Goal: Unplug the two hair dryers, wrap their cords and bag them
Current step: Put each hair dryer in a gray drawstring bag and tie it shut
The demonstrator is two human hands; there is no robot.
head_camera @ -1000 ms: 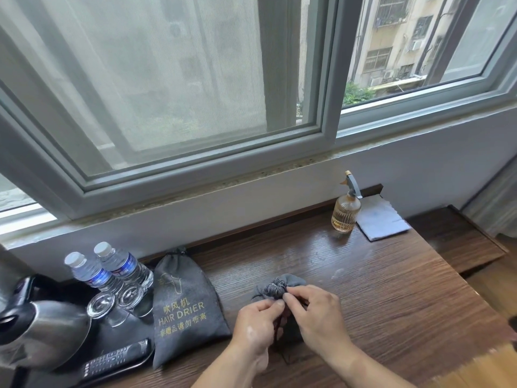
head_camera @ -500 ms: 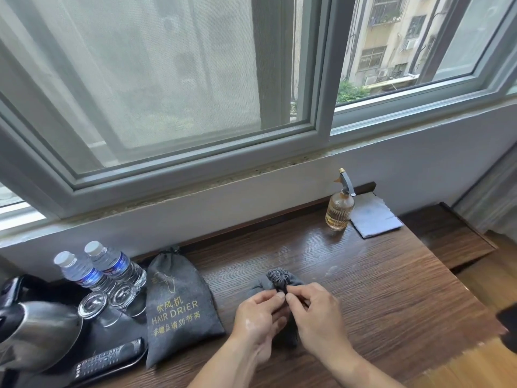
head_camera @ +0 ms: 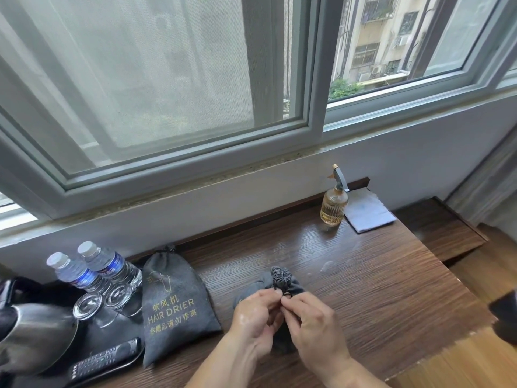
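Observation:
Two grey drawstring bags lie on the dark wooden desk (head_camera: 363, 289). The left bag (head_camera: 173, 303), printed "HAIR DRIER", is drawn closed at its far end. The second bag (head_camera: 279, 281) lies in front of me with its mouth gathered tight into a puckered knot. My left hand (head_camera: 254, 320) and my right hand (head_camera: 310, 323) meet fingertip to fingertip just below that mouth, each pinching the thin dark drawstring. Both hands cover most of this bag. No hair dryer or cord is visible outside the bags.
At the left a black tray (head_camera: 112, 359) carries two water bottles (head_camera: 92, 270), upturned glasses (head_camera: 103, 303), a kettle (head_camera: 30, 340) and a remote (head_camera: 103, 362). A glass spray bottle (head_camera: 334, 204) and a folded white cloth (head_camera: 368, 212) stand at the back right. The desk's right edge drops to a lower shelf.
The hands stay together at the bag's drawstring with small finger movements. The view has shifted slightly to the right.

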